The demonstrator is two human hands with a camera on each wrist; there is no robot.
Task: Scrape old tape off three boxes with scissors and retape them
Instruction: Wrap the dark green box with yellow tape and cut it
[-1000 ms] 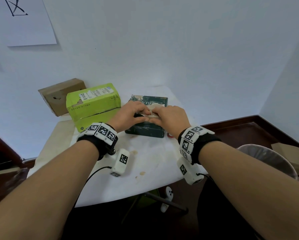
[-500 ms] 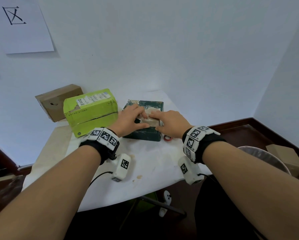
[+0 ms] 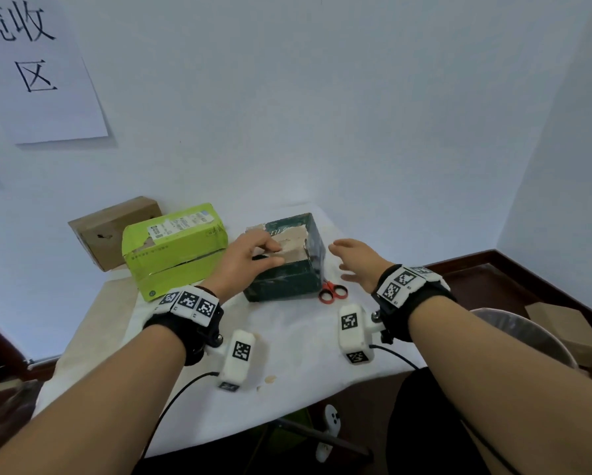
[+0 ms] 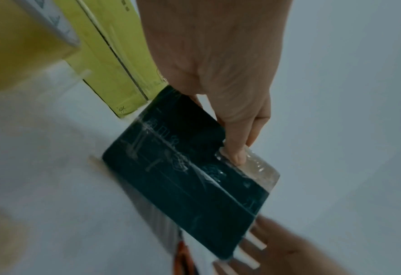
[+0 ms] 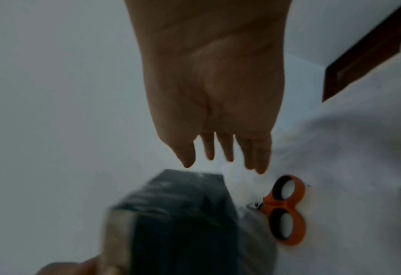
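Dark box [image 3: 284, 269] sits mid-desk [image 3: 298, 347], tilted up on its near edge, and the left hand [image 3: 245, 260] is on top of it, grip pinched on the pale tape [image 3: 293, 245] at the torn patch of the lid. From the left wrist view, a fingertip [image 4: 238, 156] presses down on a clear, crinkled strip of tape at the box's corner. Right hand [image 3: 358, 264] hangs just off the box's right side, fingers spread and loose, holding nothing, not touching the box. Below it lie the scissors [image 3: 332, 292], red-orange handles showing, blades tucked in against the box's right flank, flat on the white cloth.

Around the work: green box [image 3: 174, 250] just left of the dark one, lid torn near its label, close behind the left wrist. Brown box [image 3: 113, 231] further back-left, against the wall and touching the green one. A paper sign [image 3: 37, 70] with black characters on the wall, upper left. Off the desk's right edge, a bin [image 3: 524, 334] with a pale liner, and another carton [image 3: 569, 327] on the floor past it. Small stains mark the cloth at the desk's front.
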